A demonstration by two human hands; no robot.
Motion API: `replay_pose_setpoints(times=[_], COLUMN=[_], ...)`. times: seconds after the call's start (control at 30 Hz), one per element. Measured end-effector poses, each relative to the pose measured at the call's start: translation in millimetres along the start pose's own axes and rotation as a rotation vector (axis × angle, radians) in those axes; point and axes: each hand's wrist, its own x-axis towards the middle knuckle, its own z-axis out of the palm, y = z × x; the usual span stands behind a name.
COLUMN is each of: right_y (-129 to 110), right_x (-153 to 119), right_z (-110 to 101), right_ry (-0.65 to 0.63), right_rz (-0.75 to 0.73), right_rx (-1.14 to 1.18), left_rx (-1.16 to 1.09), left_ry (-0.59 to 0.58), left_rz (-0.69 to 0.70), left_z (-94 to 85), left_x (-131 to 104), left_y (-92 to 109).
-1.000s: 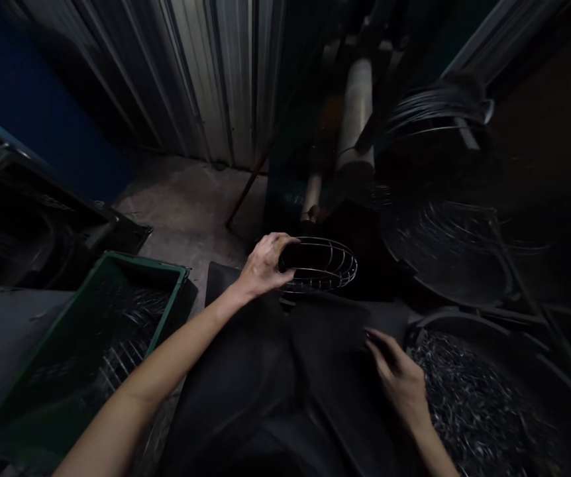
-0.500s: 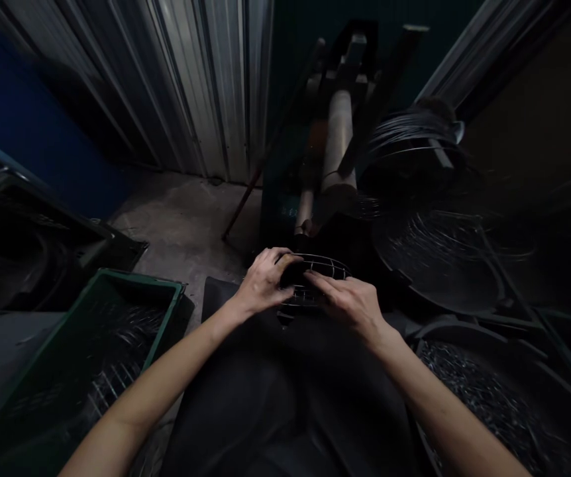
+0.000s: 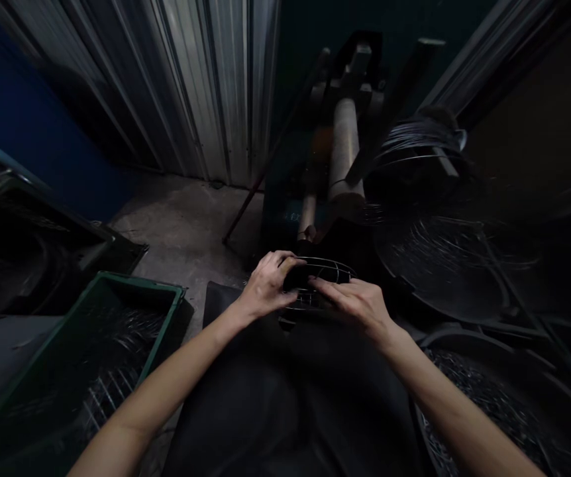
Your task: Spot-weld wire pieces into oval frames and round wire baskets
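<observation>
A round wire guard (image 3: 336, 266) of thin metal rings joined by crosswires sits between my hands, close to the machine. My left hand (image 3: 269, 286) curls round its left side, with thumb and fingers apart across the rings. At the right, my right hand (image 3: 358, 301) grips the guard, fingers pointing inward over it. Below is the dark apron or cloth (image 3: 290, 397) over my lap. The lower part of the wire guard is dim and partly hidden by my fingers.
A machine with a pale cylinder (image 3: 346, 142) stands ahead, a wire coil (image 3: 419, 139) to its right. At left is a green crate (image 3: 163, 331) with wire pieces. A round tray (image 3: 444, 278) and a tub of small metal pieces (image 3: 489, 397) lie right. Corrugated metal (image 3: 206, 86) stands behind.
The view has shifted slightly, so the machine appears a little lower and further right. Both hands keep their hold on the wire guard, with only slight movement.
</observation>
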Motion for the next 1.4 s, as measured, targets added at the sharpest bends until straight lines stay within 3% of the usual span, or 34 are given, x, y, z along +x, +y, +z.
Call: replay_pose_setpoints(times=[0.1, 0.27, 0.63, 1.4], right_y=[0, -5, 0, 21], right_x=[1, 5, 16, 27], right_z=[0, 1, -8, 0], right_ry=[-0.068, 0.03, 0.102, 0.164], right_rz=[0.063, 0.089, -0.021, -0.08], right_rx=[0.038, 0.016, 0.004, -0.068], left_rx=[0.014, 0.03, 0.019, -0.013], left_ry=[-0.007, -0.021, -0.011, 0.069], left_rz=[0.004, 0.001, 0.046, 0.049], left_z=[0.9, 0.8, -4.9, -3.3], left_x=[-1, -3, 3, 21], left_y=[-2, 0, -5, -17])
